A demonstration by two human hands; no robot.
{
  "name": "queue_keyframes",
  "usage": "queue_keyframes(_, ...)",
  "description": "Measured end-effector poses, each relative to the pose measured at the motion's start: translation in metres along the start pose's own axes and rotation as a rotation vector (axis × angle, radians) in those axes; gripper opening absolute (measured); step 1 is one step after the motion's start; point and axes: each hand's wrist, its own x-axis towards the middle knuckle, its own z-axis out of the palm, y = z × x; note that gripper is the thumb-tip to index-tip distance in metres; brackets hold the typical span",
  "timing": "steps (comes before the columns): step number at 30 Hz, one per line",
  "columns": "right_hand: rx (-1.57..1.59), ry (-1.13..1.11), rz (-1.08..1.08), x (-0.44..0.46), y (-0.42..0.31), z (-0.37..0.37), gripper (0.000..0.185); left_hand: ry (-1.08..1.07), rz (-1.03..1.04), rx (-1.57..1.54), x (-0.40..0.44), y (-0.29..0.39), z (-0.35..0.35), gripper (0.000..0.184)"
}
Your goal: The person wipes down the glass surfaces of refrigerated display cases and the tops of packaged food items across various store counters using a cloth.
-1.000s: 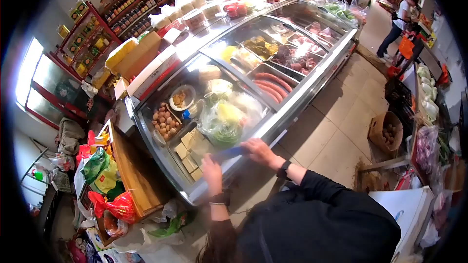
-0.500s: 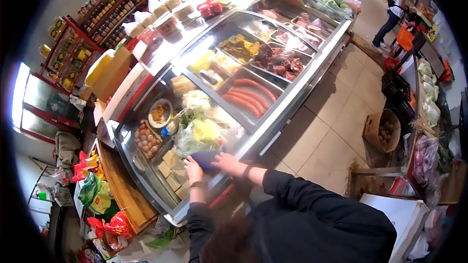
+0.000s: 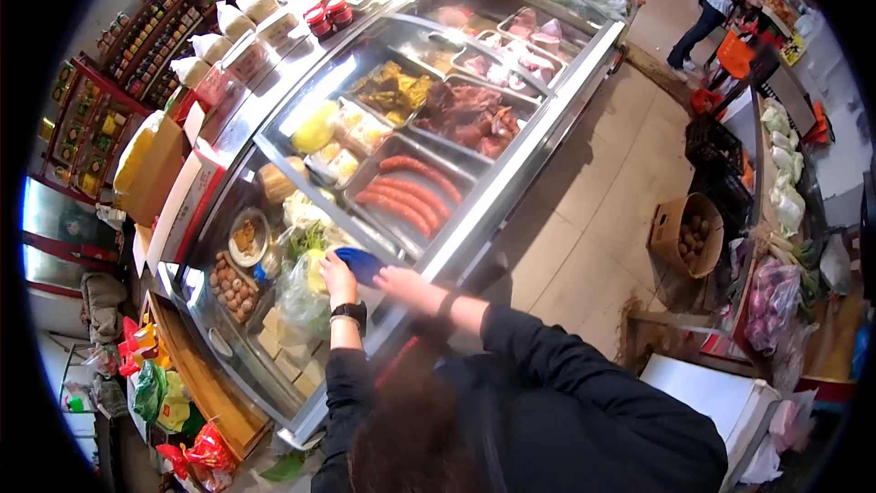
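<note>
A blue cloth-like piece, flat and oval in outline, is held between my two hands over the near end of the glass-topped display case. My left hand, with a dark band at the wrist, has its fingers closed on the left end. My right hand, partly blurred, grips the right end. Just below them in the case lie a clear plastic bag of produce, pale blocks like tofu, and a tray of eggs.
Trays of red sausages and dark meat fill the case farther off. Jars and packets stand along its left edge. Right of the tiled aisle is a box of round produce. Another person stands at the far right.
The view has shifted, with the case appearing farther left. My hands have lifted the blue piece, which now shows brighter and tilted, and the left hand has turned more upright.
</note>
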Motion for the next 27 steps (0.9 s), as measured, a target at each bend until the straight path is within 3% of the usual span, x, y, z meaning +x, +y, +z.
queue_keyframes(2,0.049,-0.028,0.016,-0.004,0.006,-0.006,0.033,-0.006,0.025,0.229,0.007,0.014,0.006,0.044)
queue_keyframes(4,0.147,-0.077,0.021,-0.008,0.011,-0.01,0.037,-0.025,-0.02,0.218,0.003,0.016,0.01,0.049)
queue_keyframes(7,0.207,-0.2,-0.068,-0.01,0.032,-0.037,0.051,0.009,-0.174,-0.237,-0.011,0.036,-0.011,0.039)
queue_keyframes(9,0.22,-0.19,-0.146,-0.016,0.057,-0.042,0.062,0.046,-0.168,-0.294,-0.017,0.041,0.001,0.038)
queue_keyframes(12,0.233,-0.217,-0.186,-0.024,0.107,-0.081,0.066,-0.04,-0.341,-0.376,-0.023,0.077,-0.004,0.034)
queue_keyframes(13,0.227,-0.109,-0.174,-0.026,0.12,-0.096,0.051,0.01,-0.332,-0.366,-0.024,0.09,-0.005,0.033)
queue_keyframes(15,0.213,-0.208,-0.145,-0.022,0.145,-0.101,0.046,0.046,-0.333,-0.271,-0.019,0.121,-0.018,0.031)
queue_keyframes(17,0.253,-0.124,-0.124,-0.026,0.175,-0.099,0.043,0.026,-0.275,-0.321,-0.005,0.156,-0.029,0.027)
queue_keyframes(18,0.27,-0.184,-0.135,-0.031,0.195,-0.098,0.049,0.019,-0.246,-0.292,0.005,0.169,-0.015,0.027)
queue_keyframes(19,0.538,-0.229,0.155,-0.036,0.205,-0.096,0.044,0.003,-0.216,-0.258,0.014,0.18,-0.005,0.026)
queue_keyframes(20,0.541,-0.182,0.188,-0.041,0.214,-0.11,0.044,0.002,-0.181,-0.169,0.024,0.197,-0.006,0.03)
queue_keyframes(23,0.233,0.005,0.062,-0.057,0.257,-0.136,0.048,-0.021,-0.026,-0.159,0.071,0.261,-0.03,0.045)
queue_keyframes(25,0.234,0.03,0.105,-0.061,0.285,-0.164,0.057,-0.099,-0.013,-0.176,0.102,0.299,-0.037,0.055)
queue_keyframes(27,0.254,0.102,0.16,-0.061,0.315,-0.182,0.05,-0.173,-0.001,-0.128,0.131,0.339,-0.044,0.051)
